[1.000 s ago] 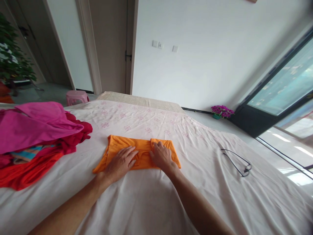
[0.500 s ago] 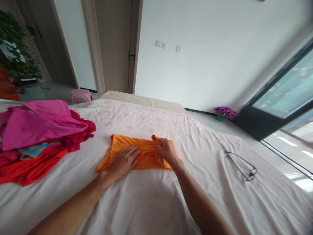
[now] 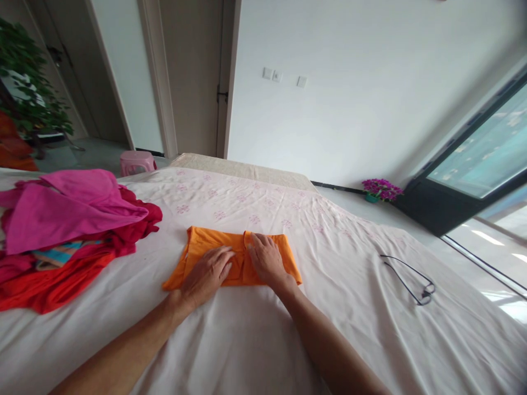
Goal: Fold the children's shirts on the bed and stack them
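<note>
An orange garment (image 3: pixel 234 277), folded into a flat strip, lies on the pale bedsheet (image 3: pixel 247 340) in front of me. My left hand (image 3: pixel 208 271) rests palm down on its left half, fingers stretched out and the thumb a little apart. On the right half lies my right hand (image 3: pixel 265 258), also palm down, its fingers flat over a turned-in fold of the cloth. The edge of that fold runs near the garment's middle, just left of my right fingers. Part of the garment is hidden under both hands.
A heap of pink and red clothes (image 3: pixel 74 214) sits on the left of the bed. Black-framed glasses (image 3: pixel 411 280) lie on the sheet at right. Beyond the bed stand a pink stool (image 3: pixel 138 163) and a pot of purple flowers (image 3: pixel 381 189).
My right hand pinched the garment's right end, lifted it slightly and laid it over to the left, then flattened out on it. My left hand has stayed on the cloth.
</note>
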`<act>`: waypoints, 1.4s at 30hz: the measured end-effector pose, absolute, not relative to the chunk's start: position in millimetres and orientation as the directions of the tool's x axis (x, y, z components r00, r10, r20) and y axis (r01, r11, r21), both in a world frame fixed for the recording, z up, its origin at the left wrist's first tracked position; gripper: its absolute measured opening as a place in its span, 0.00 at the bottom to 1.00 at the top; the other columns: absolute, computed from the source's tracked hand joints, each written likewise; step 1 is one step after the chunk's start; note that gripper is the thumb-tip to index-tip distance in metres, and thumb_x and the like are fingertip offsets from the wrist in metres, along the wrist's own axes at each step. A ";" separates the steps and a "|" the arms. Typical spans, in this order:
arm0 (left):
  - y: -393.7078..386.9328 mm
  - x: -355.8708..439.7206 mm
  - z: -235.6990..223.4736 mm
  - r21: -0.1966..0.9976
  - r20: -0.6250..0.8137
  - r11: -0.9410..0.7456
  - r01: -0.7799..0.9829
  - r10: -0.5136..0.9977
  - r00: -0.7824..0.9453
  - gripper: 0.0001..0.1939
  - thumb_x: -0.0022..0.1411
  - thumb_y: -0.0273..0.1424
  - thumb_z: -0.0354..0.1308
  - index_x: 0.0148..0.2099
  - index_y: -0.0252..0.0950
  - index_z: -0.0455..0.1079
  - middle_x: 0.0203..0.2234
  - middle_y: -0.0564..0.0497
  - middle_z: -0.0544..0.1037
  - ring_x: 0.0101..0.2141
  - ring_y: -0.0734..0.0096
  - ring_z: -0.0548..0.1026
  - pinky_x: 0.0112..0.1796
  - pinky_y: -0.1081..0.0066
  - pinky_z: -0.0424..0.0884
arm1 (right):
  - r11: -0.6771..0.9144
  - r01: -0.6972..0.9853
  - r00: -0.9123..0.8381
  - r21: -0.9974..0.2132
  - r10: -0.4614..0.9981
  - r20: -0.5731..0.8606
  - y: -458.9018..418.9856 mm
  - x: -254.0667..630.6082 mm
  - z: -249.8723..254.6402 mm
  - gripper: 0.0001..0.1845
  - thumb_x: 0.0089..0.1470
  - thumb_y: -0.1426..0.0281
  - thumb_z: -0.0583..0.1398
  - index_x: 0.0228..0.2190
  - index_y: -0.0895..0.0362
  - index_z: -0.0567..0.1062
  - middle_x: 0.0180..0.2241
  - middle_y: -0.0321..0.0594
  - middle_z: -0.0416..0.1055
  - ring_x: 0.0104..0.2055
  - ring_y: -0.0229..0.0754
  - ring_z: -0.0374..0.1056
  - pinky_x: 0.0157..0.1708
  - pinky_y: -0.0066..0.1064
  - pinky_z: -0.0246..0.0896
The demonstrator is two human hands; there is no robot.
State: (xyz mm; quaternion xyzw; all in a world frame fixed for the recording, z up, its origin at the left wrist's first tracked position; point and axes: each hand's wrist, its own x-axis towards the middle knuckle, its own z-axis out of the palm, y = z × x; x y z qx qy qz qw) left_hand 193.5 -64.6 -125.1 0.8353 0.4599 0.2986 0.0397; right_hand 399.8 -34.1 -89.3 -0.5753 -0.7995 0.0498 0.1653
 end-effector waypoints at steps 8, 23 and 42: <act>-65.1 225.9 -109.0 0.235 0.487 -0.688 0.687 0.695 0.529 0.28 0.70 0.38 0.45 0.69 0.36 0.54 0.66 0.43 0.60 0.66 0.59 0.56 0.64 0.55 0.57 | 0.409 0.878 -0.396 -0.249 0.913 0.100 -30.9 419.7 -105.5 0.28 0.69 0.60 0.44 0.66 0.54 0.56 0.68 0.43 0.50 0.70 0.44 0.43 0.67 0.42 0.38; -67.6 219.8 -135.7 0.087 0.338 -0.638 0.765 0.741 0.580 0.28 0.69 0.41 0.47 0.69 0.41 0.55 0.66 0.45 0.60 0.65 0.58 0.58 0.62 0.55 0.57 | -0.027 0.945 0.077 -0.327 0.987 0.140 -32.8 499.7 -108.7 0.30 0.64 0.62 0.50 0.63 0.62 0.60 0.63 0.53 0.60 0.64 0.50 0.57 0.61 0.38 0.51; -63.9 281.3 -106.5 0.722 0.180 -0.478 0.500 0.828 0.531 0.26 0.65 0.35 0.52 0.65 0.39 0.64 0.65 0.44 0.62 0.64 0.60 0.60 0.64 0.59 0.56 | -0.196 -0.198 0.089 -0.960 0.972 -0.216 -38.6 547.2 -52.4 0.12 0.40 0.67 0.66 0.31 0.59 0.76 0.28 0.40 0.76 0.28 0.40 0.70 0.28 0.28 0.66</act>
